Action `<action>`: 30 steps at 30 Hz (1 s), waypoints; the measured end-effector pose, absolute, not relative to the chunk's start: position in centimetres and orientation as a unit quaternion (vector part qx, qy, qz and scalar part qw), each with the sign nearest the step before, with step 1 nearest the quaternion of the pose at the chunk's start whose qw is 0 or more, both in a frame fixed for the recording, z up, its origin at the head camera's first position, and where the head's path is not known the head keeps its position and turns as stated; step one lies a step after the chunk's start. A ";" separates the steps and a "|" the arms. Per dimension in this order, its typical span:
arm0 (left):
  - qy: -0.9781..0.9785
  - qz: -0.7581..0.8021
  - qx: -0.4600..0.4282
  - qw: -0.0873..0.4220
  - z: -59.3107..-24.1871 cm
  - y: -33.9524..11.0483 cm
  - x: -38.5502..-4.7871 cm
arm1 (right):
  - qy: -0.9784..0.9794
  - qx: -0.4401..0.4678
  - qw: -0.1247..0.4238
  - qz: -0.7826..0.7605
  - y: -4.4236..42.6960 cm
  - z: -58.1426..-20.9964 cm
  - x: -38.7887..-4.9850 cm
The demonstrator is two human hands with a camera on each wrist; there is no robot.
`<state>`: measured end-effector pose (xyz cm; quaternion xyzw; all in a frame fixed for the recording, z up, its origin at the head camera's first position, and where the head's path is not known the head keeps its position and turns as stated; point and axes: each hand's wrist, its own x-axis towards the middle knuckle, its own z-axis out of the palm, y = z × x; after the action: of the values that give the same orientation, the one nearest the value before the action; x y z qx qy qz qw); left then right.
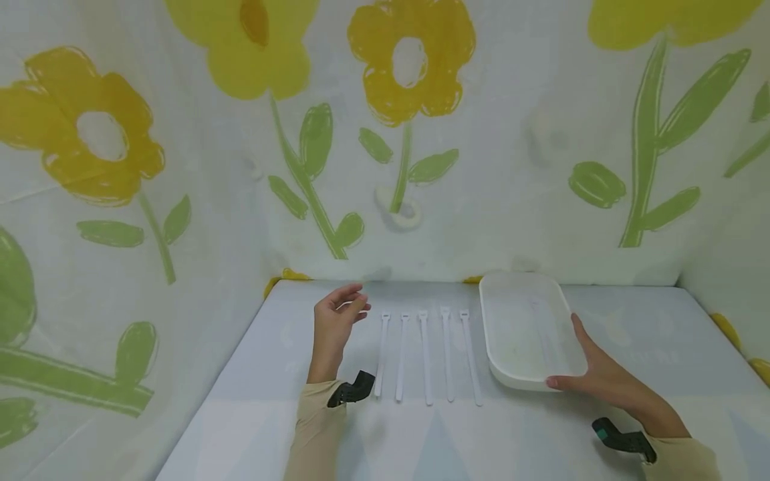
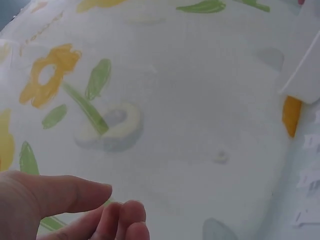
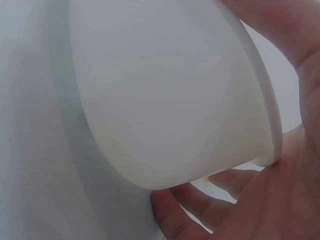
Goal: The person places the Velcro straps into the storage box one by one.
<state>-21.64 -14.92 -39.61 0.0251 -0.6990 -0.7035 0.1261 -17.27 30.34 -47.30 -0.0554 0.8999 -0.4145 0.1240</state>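
Observation:
My right hand (image 1: 607,376) grips a white plastic tub (image 1: 505,375) by its near right corner. In the head view its thumb lies on the near rim, and the right wrist view shows fingers around the outside of the tub's wall (image 3: 175,100). A faint pale strip (image 1: 544,334) shows inside the tub. Left of it, several white cable ties (image 1: 425,357) lie side by side in a row, heads toward the back. My left hand (image 1: 338,324) is raised beside the leftmost tie, fingers loosely bent, with nothing between thumb and fingertips.
The pale table (image 1: 252,414) meets a white flower-printed cloth (image 1: 481,220) at its back and sides. Yellow bits show along the table's back and right edges. A black wrist mount (image 1: 351,389) is on the left sleeve, another (image 1: 622,441) on the right.

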 end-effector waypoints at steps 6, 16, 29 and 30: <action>-0.729 -0.672 0.082 0.098 -41.0 -15.4 -22.6 | 0.898 -0.050 0.129 -0.418 30.4 -47.3 -17.2; -0.769 -0.626 0.107 0.067 -43.8 -15.7 -23.4 | 0.896 -0.037 0.145 -0.417 30.2 -47.3 -17.3; -0.833 -0.542 0.111 0.021 -46.5 -15.4 -23.4 | 0.901 -0.025 0.163 -0.401 29.9 -47.4 -17.1; -0.838 -0.535 0.108 0.020 -46.6 -15.4 -23.3 | 0.902 -0.026 0.162 -0.400 29.8 -47.4 -17.0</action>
<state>-23.35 -15.37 -46.55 0.1078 -0.8379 -0.5347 0.0201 -17.00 29.84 -47.44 -0.0264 0.9016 -0.4003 0.1617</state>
